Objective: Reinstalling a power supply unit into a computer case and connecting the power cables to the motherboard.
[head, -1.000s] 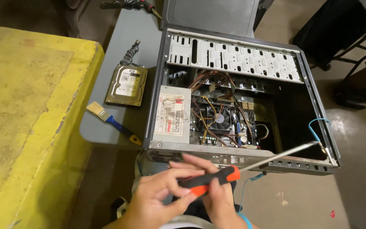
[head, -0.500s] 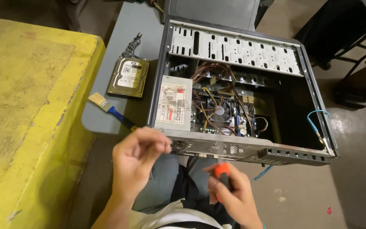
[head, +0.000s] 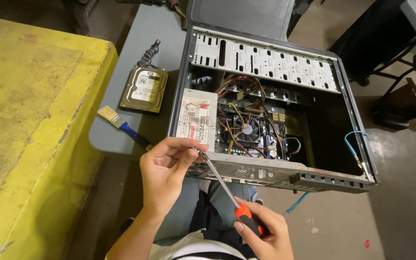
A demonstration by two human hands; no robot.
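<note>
An open grey computer case (head: pixel 314 179) lies on its side on a small grey table (head: pixel 157 33), its motherboard, fan and coloured wires showing. My right hand (head: pixel 261 233) grips the orange and black handle of a long screwdriver (head: pixel 220 182). The shaft slants up and left to the case's near left corner. My left hand (head: pixel 167 168) pinches the shaft near its tip, right at the case's front edge, below the white-labelled power supply (head: pixel 196 118).
A bare hard drive (head: pixel 144 89) with a cable lies on the table left of the case. A paintbrush (head: pixel 121 125) with a blue handle lies in front of it. A yellow bench (head: pixel 30 125) stands at the left. A blue coiled wire (head: pixel 352 144) hangs at the case's right end.
The screwdriver has swung from lying across the case front, tip at the right end, to pointing at the near left corner. My left hand has come up to pinch its shaft.
</note>
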